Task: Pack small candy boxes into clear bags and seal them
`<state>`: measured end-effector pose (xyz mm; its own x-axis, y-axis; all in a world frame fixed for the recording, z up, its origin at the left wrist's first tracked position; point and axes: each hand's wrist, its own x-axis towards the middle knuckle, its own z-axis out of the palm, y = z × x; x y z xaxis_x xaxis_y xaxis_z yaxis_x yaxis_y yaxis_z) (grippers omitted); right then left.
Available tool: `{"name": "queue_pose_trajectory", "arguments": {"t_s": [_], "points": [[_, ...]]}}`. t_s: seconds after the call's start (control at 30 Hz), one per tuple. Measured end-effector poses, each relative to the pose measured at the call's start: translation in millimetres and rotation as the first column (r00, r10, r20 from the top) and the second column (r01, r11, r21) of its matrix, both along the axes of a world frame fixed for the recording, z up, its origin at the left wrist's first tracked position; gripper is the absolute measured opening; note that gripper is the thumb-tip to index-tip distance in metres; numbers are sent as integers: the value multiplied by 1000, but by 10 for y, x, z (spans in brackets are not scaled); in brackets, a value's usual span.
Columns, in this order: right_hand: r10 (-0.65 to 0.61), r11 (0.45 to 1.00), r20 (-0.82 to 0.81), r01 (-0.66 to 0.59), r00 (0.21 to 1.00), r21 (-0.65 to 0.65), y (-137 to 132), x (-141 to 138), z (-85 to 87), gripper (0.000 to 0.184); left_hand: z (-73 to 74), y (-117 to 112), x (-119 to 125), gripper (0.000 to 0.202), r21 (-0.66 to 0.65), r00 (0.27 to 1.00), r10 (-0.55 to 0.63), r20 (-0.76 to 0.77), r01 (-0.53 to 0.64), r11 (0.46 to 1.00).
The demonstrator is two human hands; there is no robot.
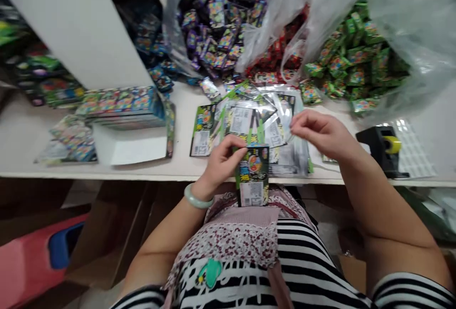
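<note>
My left hand (225,158) pinches the top edge of a black and green printed pouch (253,176), which hangs upright over the table's front edge. A white label with a barcode shows on its lower part. My right hand (322,133) is raised to the right of it, thumb and fingertips pressed together; what they hold, if anything, I cannot make out. Behind both hands lies a loose pile of similar printed pouches with clear parts (242,121), overlapping one another. The fingertips of my right hand are close to the pile's right side.
Plastic bags at the back hold purple packets (217,38), red packets (274,57) and green packets (359,71). To the left stands an open box (138,145) beside stacked packets (121,102). A black tape dispenser (377,149) sits at right. Below are cardboard boxes (107,233).
</note>
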<state>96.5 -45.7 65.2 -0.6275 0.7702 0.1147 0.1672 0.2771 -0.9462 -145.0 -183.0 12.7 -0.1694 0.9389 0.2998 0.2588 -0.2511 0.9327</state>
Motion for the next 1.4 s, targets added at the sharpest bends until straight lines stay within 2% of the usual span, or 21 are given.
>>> {"name": "queue_pose_trajectory", "arguments": {"t_s": [0.07,0.17,0.33,0.6,0.9,0.97,1.03,1.1,1.17,1.23,1.3,1.33,1.4], "points": [[199,980,34,-199,979,6,-223,-352,145,23,13,-8,1,17,23,999,-34,4,34,999],[303,953,131,-303,944,-21,-363,-711,176,25,23,-58,-35,12,39,998,-63,14,63,997],[298,953,295,-269,908,-136,-331,-859,104,32,-20,-115,-105,12,51,997,-75,27,74,996],[246,969,360,-227,900,-96,-326,-944,121,41,-40,-91,-94,15,78,997,-69,38,66,995],[178,984,386,-157,905,-86,-330,-965,58,30,-102,-69,-9,14,85,997,54,49,-58,995],[189,977,356,-139,915,-161,-313,-981,13,27,-107,-66,-4,15,104,995,80,57,-86,991],[234,926,279,-126,931,-354,-296,-1001,-32,27,-116,-92,2,18,94,990,105,89,-114,989],[285,800,198,-118,938,-589,-292,-1016,-58,33,-140,-166,16,26,26,983,92,158,-97,995],[314,664,170,-88,934,-743,-301,-1018,-59,34,-178,-296,34,40,-84,967,-30,254,53,995],[345,588,182,-61,921,-807,-309,-1005,-41,32,-205,-465,29,43,-166,915,-217,341,286,944],[383,579,168,-94,908,-810,-294,-977,-17,33,-170,-645,-46,40,-197,882,-308,356,393,898],[398,601,150,-134,905,-788,-274,-958,-5,34,-112,-731,-122,41,-199,896,-302,326,377,905],[383,696,125,-197,915,-691,-214,-909,9,38,89,-877,-370,43,-171,962,-201,183,233,957]]}}
